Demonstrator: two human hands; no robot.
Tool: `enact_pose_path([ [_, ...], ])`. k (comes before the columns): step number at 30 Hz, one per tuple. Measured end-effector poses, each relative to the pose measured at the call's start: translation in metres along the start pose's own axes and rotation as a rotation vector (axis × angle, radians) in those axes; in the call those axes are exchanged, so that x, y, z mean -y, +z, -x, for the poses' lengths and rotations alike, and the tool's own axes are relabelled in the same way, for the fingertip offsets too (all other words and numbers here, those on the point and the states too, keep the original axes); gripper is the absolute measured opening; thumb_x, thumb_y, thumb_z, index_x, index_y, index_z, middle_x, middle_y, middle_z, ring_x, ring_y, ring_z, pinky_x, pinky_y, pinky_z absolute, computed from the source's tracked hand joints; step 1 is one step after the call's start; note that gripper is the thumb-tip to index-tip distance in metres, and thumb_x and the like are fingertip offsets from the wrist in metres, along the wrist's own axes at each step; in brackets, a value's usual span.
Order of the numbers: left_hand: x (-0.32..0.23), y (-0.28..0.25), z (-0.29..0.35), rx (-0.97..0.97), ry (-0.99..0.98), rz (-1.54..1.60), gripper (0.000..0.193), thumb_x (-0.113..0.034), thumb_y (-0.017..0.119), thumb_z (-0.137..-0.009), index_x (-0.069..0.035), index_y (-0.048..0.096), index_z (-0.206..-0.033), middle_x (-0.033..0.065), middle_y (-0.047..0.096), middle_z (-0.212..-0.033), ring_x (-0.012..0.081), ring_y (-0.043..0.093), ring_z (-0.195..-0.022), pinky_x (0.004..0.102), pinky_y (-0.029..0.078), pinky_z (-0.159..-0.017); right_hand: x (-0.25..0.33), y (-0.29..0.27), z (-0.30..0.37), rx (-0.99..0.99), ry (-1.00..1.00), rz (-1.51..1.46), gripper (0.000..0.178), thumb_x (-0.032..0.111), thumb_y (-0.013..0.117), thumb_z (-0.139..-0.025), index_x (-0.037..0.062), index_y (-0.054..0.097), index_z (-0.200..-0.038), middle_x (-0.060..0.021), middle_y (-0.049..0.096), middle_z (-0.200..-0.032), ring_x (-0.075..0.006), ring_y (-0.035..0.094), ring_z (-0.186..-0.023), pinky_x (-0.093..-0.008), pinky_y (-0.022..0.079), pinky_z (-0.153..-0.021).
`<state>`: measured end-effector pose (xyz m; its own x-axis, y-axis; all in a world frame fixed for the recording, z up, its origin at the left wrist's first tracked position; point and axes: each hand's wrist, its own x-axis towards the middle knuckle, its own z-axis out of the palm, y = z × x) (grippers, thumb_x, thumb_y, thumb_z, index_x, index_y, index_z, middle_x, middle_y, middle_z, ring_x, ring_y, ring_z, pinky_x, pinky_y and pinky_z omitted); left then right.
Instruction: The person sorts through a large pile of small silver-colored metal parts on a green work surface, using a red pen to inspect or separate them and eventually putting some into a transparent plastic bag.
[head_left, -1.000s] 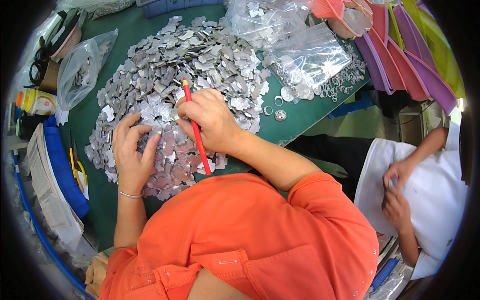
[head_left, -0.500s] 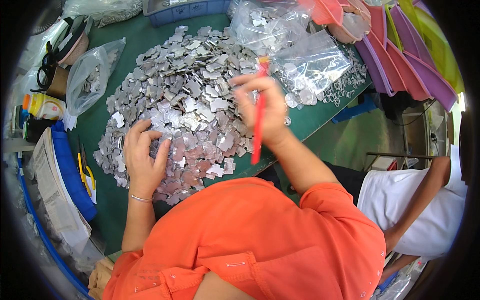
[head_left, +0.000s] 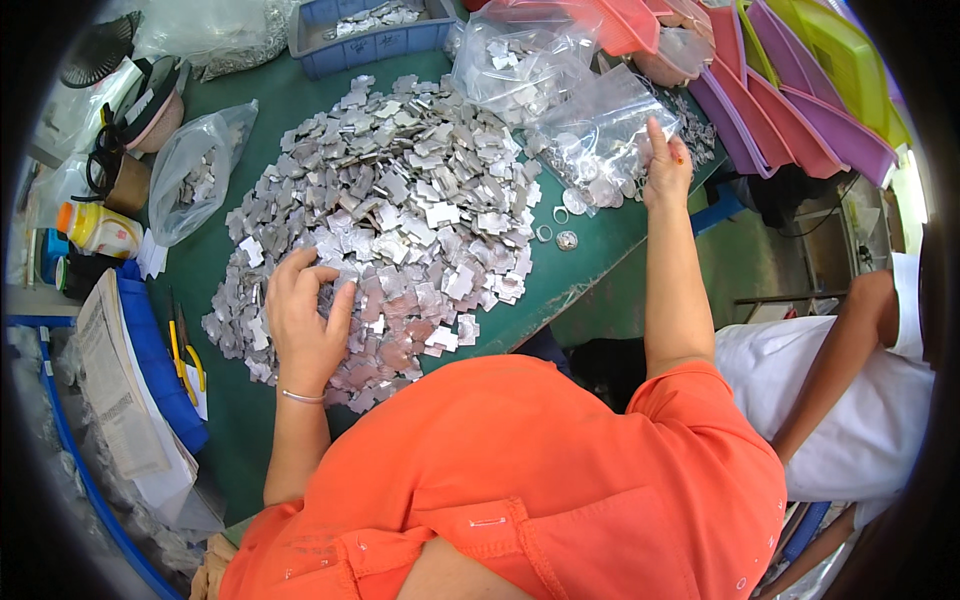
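A broad heap of small flat grey metal pieces (head_left: 400,200) with notched edges spreads over the green table (head_left: 560,290). My left hand (head_left: 305,320) rests on the heap's near left side, fingers curved and apart, a bracelet at the wrist. Off to the right, my right hand (head_left: 667,175) is raised beside a clear plastic bag (head_left: 600,140) of metal parts, thumb up and fingers curled in. A small orange-red spot shows at this hand; what the curled fingers hold, if anything, is hidden. Near the bag lie loose metal rings (head_left: 545,233).
Yellow-handled scissors (head_left: 190,360), a blue bin (head_left: 160,350) and papers (head_left: 115,370) line the left. Another clear bag (head_left: 200,180) of pieces stands nearby. At the back is a blue-grey tray (head_left: 375,45); pink and purple baskets (head_left: 770,110) stand back right. A person in white (head_left: 830,400) is at right.
My right hand has swung rightward, away from the heap. The long red stick seen in it before no longer shows. My left hand stays on the heap, and the whole view has shifted slightly.
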<state>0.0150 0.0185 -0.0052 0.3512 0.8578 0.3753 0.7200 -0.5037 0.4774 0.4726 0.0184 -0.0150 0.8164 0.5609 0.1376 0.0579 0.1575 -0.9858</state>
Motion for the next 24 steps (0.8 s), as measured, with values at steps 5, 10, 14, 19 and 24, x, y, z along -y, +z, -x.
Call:
enact_pose_path([
  [5, 0.001, 0.0, -0.001, -0.004, 0.02, 0.005, 0.019, -0.019, 0.064, -0.075, -0.004, 0.057, -0.085, 0.0155, 0.054, -0.11, 0.0338, 0.048, -0.106, 0.0407, 0.036, -0.091, 0.01, 0.028, 0.025, 0.269, -0.047, 0.127, 0.02, 0.016, 0.067, -0.08, 0.0018, 0.056, -0.09, -0.0045, 0.062, -0.081, -0.0109, 0.056, -0.071, -0.0242, 0.045, -0.068],
  [10, 0.002, 0.0, 0.001, -0.022, 0.027, -0.005, 0.019, -0.018, 0.065, -0.073, -0.005, 0.057, -0.084, 0.0158, 0.053, -0.109, 0.0349, 0.048, -0.105, 0.0421, 0.036, -0.089, 0.025, 0.05, 0.039, 0.317, -0.133, 0.021, 0.016, 0.017, 0.058, -0.087, 0.0035, 0.052, -0.081, -0.0078, 0.064, -0.084, -0.0098, 0.055, -0.075, -0.0218, 0.042, -0.066],
  [14, 0.003, 0.0, 0.002, -0.02, 0.016, 0.0, 0.02, -0.018, 0.066, -0.073, -0.005, 0.056, -0.085, 0.0157, 0.053, -0.11, 0.0348, 0.048, -0.106, 0.0423, 0.036, -0.09, 0.047, 0.06, 0.052, 0.327, -0.107, -0.082, 0.017, 0.02, 0.055, -0.089, 0.0039, 0.05, -0.09, -0.0152, 0.064, -0.095, -0.0155, 0.059, -0.076, -0.0249, 0.043, -0.064],
  [19, 0.002, 0.0, 0.001, -0.023, 0.024, 0.006, 0.02, -0.018, 0.066, -0.073, -0.005, 0.056, -0.085, 0.0154, 0.053, -0.11, 0.0348, 0.048, -0.106, 0.0422, 0.036, -0.09, 0.07, 0.057, 0.063, 0.294, -0.062, -0.168, 0.02, 0.024, 0.053, -0.09, 0.004, 0.048, -0.092, -0.0164, 0.063, -0.096, -0.0222, 0.062, -0.086, -0.0291, 0.047, -0.068],
  [24, 0.002, -0.001, 0.003, -0.025, 0.02, 0.018, 0.02, -0.018, 0.066, -0.073, -0.005, 0.056, -0.086, 0.0154, 0.053, -0.111, 0.0346, 0.047, -0.108, 0.0418, 0.035, -0.091, 0.091, 0.055, 0.07, 0.299, -0.098, -0.246, 0.018, 0.023, 0.053, -0.09, 0.0049, 0.048, -0.091, -0.0178, 0.063, -0.095, -0.0236, 0.063, -0.085, -0.0301, 0.048, -0.066],
])
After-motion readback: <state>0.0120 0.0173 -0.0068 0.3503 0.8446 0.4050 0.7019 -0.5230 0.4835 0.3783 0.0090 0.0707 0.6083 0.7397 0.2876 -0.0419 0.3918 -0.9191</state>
